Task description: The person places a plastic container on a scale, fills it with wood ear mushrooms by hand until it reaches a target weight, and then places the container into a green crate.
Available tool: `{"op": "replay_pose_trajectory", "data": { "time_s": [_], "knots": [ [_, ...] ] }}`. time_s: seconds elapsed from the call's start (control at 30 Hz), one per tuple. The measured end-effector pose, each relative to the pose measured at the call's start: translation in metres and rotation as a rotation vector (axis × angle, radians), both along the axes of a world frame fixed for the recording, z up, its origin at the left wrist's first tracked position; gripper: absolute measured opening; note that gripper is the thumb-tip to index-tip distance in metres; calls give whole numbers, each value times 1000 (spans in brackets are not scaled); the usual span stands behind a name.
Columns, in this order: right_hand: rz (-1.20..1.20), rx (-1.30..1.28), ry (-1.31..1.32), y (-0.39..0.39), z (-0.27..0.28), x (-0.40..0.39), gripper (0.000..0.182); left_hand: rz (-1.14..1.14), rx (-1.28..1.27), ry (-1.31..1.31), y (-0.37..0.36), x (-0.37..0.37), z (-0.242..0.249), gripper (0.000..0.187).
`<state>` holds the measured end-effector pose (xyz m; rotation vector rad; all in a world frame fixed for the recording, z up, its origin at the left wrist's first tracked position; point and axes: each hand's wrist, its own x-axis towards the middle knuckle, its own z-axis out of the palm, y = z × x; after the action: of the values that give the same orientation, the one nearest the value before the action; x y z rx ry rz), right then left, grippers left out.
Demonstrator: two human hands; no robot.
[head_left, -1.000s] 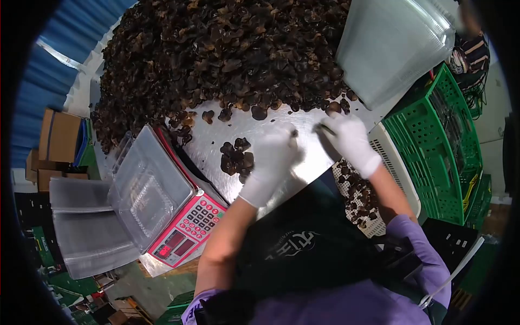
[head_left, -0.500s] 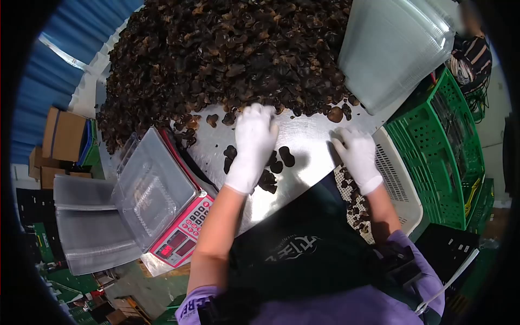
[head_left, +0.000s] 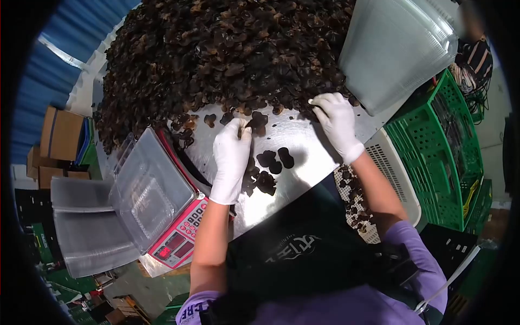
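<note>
The big pile of dark dried mushrooms [head_left: 227, 49] covers the far part of the metal table [head_left: 303, 146], and I take it as the landmark. The left hand [head_left: 232, 154], in a white glove, is at the near edge of the pile; its fingertips [head_left: 241, 124] are pinched together on one mushroom piece [head_left: 258, 120] just beside the edge. The right hand [head_left: 336, 122], also w/ white glove, lies on the pile's near-right edge, fingers curled into the mushrooms; I cannot tell if it grips any. Betw. the two hands, a bit nearer to the person than the pile, a small group of separated mushrooms [head_left: 268, 168] lies on bare metal. Left of the pile, a red scale [head_left: 181, 235] carries a clear plastic box [head_left: 149, 189]. Right of the pile, a stack of clear containers [head_left: 395, 49] stands, touching its edge, and a green crate [head_left: 449, 146] is farther right, below the table.
</note>
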<state>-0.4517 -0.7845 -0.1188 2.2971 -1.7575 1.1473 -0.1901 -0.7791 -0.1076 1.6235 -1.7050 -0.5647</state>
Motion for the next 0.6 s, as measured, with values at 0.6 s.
{"op": "replay_pose_trajectory", "data": {
  "time_s": [0.6],
  "knots": [
    [263,408,-193,42,-7,28,27,-170,-161,-451,-28,-14,-3,28]
  ]
}}
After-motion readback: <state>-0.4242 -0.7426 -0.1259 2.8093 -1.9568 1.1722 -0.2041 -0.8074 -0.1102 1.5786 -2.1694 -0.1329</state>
